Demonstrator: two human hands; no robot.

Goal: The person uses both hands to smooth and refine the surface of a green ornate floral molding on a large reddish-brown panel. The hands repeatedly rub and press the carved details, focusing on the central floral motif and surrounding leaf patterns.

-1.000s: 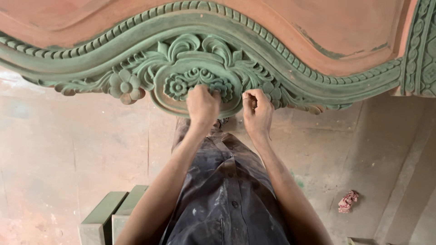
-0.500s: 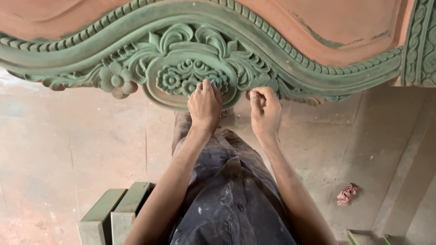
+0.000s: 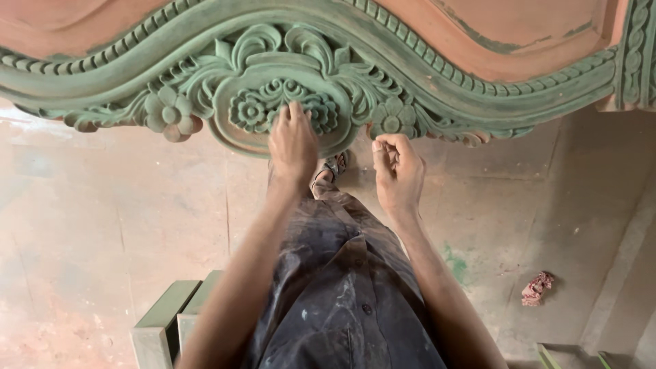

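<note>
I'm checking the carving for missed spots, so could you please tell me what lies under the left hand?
The left hand rests on the green carved panel's central medallion, over its right flower. The left flower shows beside it; the carving beneath the palm is covered.

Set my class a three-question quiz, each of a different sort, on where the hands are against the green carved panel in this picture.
1. True or false: the left hand rests on the carved panel.
2. The right hand is: A flat on the carving; B curled beside it; C on the floor.
3. What lies on the floor at lower right?

Key: 1 true. 2 B. 3 a crumpled red rag.
</note>
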